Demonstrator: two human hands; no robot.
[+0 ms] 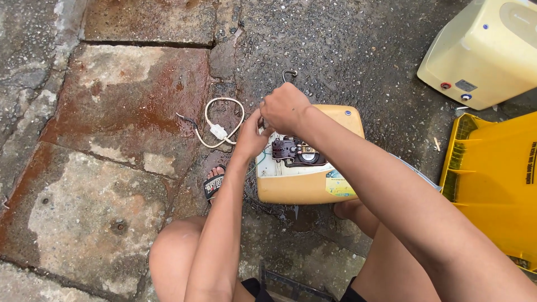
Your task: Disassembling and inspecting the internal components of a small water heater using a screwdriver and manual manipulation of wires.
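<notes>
Head view shows me the yellow water heater [291,193] already uncovered, thermostat [296,151] exposed, left hand [251,137] pinching its wiring, right hand [284,107] fisted there.

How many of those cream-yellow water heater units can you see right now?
2. One water heater sits opened between the person's knees, with both the left hand and right hand at its top edge. The second heater lies at upper right, partly cut off.

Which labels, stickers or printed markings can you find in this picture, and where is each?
Yellow-and-blue sticker: front right corner of the opened yellow water heater, slanted.
Small grey rectangular label: lower side of the cream heater casing, top right.
Dark printed lettering: side of the yellow plastic bin, right edge.
</notes>
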